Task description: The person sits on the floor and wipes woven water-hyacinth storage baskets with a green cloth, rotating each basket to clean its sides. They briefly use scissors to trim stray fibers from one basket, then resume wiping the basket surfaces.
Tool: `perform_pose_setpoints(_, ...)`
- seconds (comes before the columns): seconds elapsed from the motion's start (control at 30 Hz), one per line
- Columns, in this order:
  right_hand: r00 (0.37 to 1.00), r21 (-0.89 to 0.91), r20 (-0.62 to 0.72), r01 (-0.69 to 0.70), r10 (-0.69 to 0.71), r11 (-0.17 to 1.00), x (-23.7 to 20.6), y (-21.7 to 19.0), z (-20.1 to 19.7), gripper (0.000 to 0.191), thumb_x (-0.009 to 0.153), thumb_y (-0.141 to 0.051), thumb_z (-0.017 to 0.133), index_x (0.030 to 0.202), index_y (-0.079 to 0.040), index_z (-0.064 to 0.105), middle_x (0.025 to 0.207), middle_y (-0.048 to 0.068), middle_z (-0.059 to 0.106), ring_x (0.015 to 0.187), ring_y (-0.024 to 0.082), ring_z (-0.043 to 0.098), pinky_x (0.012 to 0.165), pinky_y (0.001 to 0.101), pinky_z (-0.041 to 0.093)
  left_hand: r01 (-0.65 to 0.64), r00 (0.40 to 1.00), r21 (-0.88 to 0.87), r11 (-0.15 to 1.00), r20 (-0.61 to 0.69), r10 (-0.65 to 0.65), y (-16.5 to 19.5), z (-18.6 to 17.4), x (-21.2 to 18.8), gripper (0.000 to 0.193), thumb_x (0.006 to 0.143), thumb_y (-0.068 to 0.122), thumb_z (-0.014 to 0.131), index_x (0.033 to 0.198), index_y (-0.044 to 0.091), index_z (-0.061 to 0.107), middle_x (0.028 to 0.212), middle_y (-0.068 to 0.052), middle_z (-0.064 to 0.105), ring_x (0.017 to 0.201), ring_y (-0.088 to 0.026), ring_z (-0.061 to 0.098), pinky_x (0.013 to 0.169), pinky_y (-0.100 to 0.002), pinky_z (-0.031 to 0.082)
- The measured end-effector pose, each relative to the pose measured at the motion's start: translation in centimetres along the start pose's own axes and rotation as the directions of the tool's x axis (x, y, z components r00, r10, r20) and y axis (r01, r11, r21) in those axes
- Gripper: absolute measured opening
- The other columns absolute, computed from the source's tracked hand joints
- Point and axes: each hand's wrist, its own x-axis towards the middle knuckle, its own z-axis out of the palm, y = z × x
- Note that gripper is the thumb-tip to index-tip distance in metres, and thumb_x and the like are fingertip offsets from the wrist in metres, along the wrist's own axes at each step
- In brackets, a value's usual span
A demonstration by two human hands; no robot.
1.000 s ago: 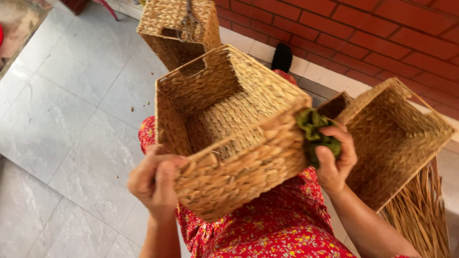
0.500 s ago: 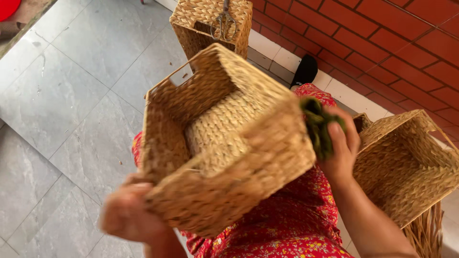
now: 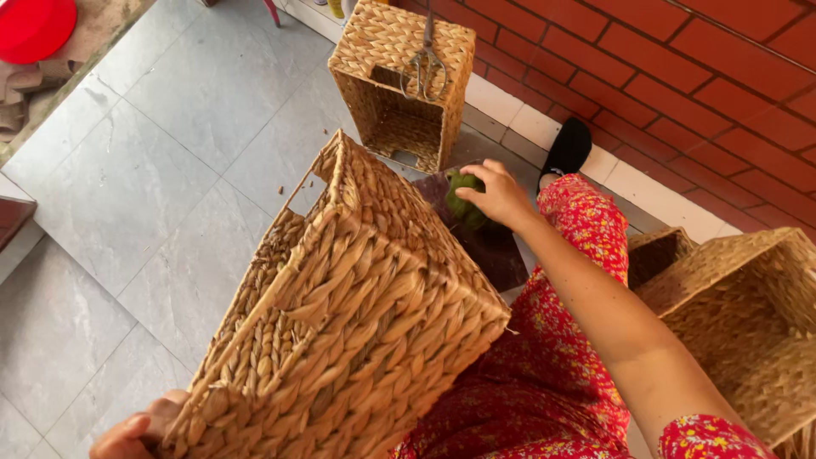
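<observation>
Grey tiled floor point(image 3: 153, 195) fills the left side, red brick wall point(image 3: 697, 93) runs along the top right. Large woven basket point(image 3: 357, 314) is tilted in the foreground over the person's lap, opening turned to the left, one bottom corner gripped by the left hand point(image 3: 132, 433) at the lower edge of the view; its fingers are curled under the weave, only partly seen. Second woven basket point(image 3: 748, 331) sits at the right edge, just beside the red floral dress point(image 3: 552, 382). Third, smaller basket point(image 3: 408, 76) lies on its side on the floor near the wall, opening toward the camera, with metal scissors point(image 3: 425, 59) resting on top of it. Right hand point(image 3: 500, 194) is stretched forward over a dark mat point(image 3: 493, 251) on the floor, between the tilted basket and the small one; fingers clenched around a green bundle point(image 3: 463, 204), which touches the mat. Black shoe point(image 3: 568, 149) by the wall base. Red round lid point(image 3: 34, 25) at top left corner.
</observation>
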Motion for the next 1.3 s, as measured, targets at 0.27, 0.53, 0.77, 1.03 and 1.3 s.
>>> perform_pose_setpoints(0.27, 0.984, 0.116, -0.176, -0.012, 0.032, 0.993, 13.5, -3.4, 2.2, 0.032, 0.1, -0.027, 0.062, 0.128, -0.013, 0.068, 0.123, 0.014, 0.068, 0.113, 0.035, 0.065, 0.095, 0.0451, 0.051, 0.065, 0.968, -0.304, 0.951, 0.25, 0.014, -2.9, -5.3, -0.8, 0.033, 0.113, 0.022, 0.04, 0.124, 0.0, 0.062, 0.082, -0.022, 0.071, 0.076, -0.034, 0.062, 0.08, -0.058, 0.048)
perform_pose_setpoints(0.53, 0.957, -0.303, -0.215, -0.257, 0.197, 0.918, 19.2, -8.2, 3.5, 0.043, 0.091, -0.038, 0.075, 0.118, -0.009, 0.061, 0.122, 0.024, 0.057, 0.108, 0.043, 0.061, 0.088, 0.0511, 0.052, 0.142, 0.968, -0.303, 0.942, 0.244, -0.067, -4.8, -4.5, -2.1, 0.031, 0.116, 0.023, 0.047, 0.109, 0.0, 0.065, 0.082, -0.021, 0.062, 0.077, -0.033, 0.053, 0.081, -0.052, 0.042)
perform_pose_setpoints(0.77, 0.926, -0.181, -0.164, -0.367, 0.34, 0.912, 19.3, -7.4, 2.6, 0.056, 0.081, -0.028, 0.081, 0.128, -0.016, 0.054, 0.118, 0.018, 0.063, 0.104, 0.037, 0.065, 0.082, 0.049, 0.053, -0.048, 0.993, 0.041, 0.998, -0.105, 0.052, -2.1, 1.6, 0.6, 0.032, 0.116, 0.029, 0.054, 0.104, 0.0, 0.06, 0.08, -0.016, 0.057, 0.074, -0.026, 0.052, 0.074, -0.042, 0.041)
perform_pose_setpoints(1.03, 0.985, 0.931, 0.138, -0.165, 0.106, 0.325, 7.6, -2.4, -5.0, 0.068, 0.099, -0.009, 0.066, 0.16, -0.008, 0.035, 0.116, 0.01, 0.071, 0.092, 0.016, 0.069, 0.073, 0.0272, 0.053, 0.132, 0.823, 0.29, 0.948, -0.565, 0.058, 3.8, 12.1, 4.1, 0.039, 0.116, 0.034, 0.062, 0.098, 0.001, 0.055, 0.078, -0.011, 0.051, 0.071, -0.018, 0.051, 0.066, -0.03, 0.04)
perform_pose_setpoints(1.3, 0.959, 0.862, -0.087, -0.063, 0.268, 0.502, -15.6, -7.2, -7.0, 0.082, 0.09, -0.035, 0.074, 0.158, -0.01, 0.036, 0.097, 0.0, 0.057, 0.083, 0.009, 0.058, 0.071, 0.0239, 0.05, 0.065, 0.805, 0.044, 0.997, -0.592, -0.026, 4.2, 15.3, 8.4, 0.033, 0.11, 0.032, 0.072, 0.1, 0.003, 0.06, 0.077, -0.006, 0.051, 0.066, -0.019, 0.058, 0.058, -0.035, 0.046)
